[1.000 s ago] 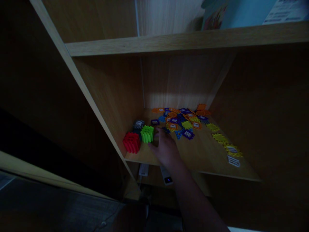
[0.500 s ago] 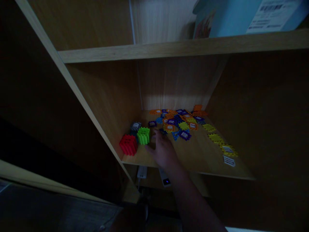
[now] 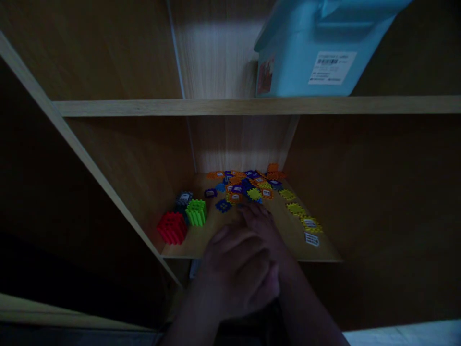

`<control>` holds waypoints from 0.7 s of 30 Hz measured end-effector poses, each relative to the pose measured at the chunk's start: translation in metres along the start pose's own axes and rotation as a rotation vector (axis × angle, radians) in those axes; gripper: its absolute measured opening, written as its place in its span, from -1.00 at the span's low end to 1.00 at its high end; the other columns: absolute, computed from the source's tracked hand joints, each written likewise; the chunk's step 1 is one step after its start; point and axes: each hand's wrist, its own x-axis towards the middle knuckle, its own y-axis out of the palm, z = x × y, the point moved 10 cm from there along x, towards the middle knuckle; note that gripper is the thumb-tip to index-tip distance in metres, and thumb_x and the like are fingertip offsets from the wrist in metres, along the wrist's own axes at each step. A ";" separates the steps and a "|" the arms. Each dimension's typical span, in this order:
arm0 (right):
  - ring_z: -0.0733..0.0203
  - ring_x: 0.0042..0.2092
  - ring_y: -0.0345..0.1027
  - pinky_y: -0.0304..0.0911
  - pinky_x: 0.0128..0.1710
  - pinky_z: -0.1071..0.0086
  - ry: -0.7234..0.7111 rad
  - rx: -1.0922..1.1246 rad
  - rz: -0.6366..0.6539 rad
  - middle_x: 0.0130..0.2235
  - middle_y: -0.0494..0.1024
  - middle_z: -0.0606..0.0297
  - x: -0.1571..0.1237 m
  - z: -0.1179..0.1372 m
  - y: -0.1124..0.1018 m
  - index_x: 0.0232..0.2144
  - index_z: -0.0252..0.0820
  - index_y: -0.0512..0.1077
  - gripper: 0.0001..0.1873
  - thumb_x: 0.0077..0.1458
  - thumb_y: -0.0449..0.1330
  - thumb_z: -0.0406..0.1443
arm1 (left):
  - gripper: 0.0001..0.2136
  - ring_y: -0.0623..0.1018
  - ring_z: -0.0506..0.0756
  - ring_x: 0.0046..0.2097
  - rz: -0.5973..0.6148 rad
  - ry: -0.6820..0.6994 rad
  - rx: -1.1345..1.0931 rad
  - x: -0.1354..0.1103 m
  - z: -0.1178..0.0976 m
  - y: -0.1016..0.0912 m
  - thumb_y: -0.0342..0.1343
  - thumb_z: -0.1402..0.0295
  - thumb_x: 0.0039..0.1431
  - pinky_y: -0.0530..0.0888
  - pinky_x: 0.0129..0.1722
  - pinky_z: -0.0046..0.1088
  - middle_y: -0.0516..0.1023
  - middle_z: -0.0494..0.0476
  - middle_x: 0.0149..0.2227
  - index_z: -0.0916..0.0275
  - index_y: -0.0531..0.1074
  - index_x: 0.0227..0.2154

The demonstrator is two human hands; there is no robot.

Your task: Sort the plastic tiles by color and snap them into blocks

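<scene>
My right hand reaches into a dim wooden shelf compartment, fingers stretched out, with the fingertips at the near edge of a pile of flat coloured puzzle pieces. Nothing shows in its grasp. My left hand is close to the camera, its fingers lying loosely over the back of my right wrist, with nothing visible in it. To the left on the shelf board stand a green cube, a red cube and a dark grey cube, all built from such pieces.
Yellow pieces and a white labelled piece lie along the right of the board. A light blue plastic bin stands on the shelf above. Wooden side walls close the compartment in on the left and right.
My right hand has moved right, from beside the green cube to the pile's near edge. My left hand has come into view over the right wrist. The view has tilted up and shifted.
</scene>
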 end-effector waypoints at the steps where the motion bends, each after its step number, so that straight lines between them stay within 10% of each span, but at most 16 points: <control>1: -0.21 0.41 0.23 0.23 0.34 -0.08 0.009 -0.004 -0.007 0.38 0.46 0.04 -0.002 -0.008 -0.003 0.25 -0.12 0.49 -0.58 0.41 0.17 -0.29 | -0.84 0.68 0.27 0.01 -0.018 0.025 -0.012 0.008 0.005 0.001 0.14 0.25 0.46 0.67 0.06 0.07 0.72 0.11 -0.14 -0.02 0.62 -0.22; 9: -0.10 0.26 0.38 0.24 0.30 0.05 0.019 -0.009 -0.127 0.19 0.64 0.07 -0.011 -0.039 -0.020 0.15 -0.15 0.54 -0.67 0.47 0.11 -0.25 | -0.85 0.65 0.28 -0.02 0.024 -0.138 0.094 0.025 0.078 0.050 0.11 0.44 0.43 0.67 0.04 -0.03 0.70 0.23 -0.15 0.20 0.58 -0.23; 14: -0.10 0.29 0.36 0.22 0.30 0.04 -0.003 -0.008 -0.113 0.24 0.61 0.10 -0.009 -0.036 -0.015 0.15 -0.13 0.53 -0.66 0.50 0.05 -0.28 | -0.68 0.55 0.35 0.32 0.082 -0.169 0.116 0.022 0.087 0.071 0.15 0.38 0.43 0.51 0.37 0.08 0.59 0.35 0.28 0.27 0.53 0.18; 21: -0.22 0.15 0.43 0.32 0.11 -0.03 0.166 -0.099 -0.144 0.14 0.65 -0.03 -0.014 -0.047 -0.024 0.09 -0.19 0.55 -0.64 0.52 0.00 -0.23 | -0.54 0.44 0.34 0.44 0.157 -0.171 0.112 0.022 0.091 0.081 0.16 0.19 0.47 0.43 0.45 0.07 0.48 0.36 0.39 0.26 0.45 0.32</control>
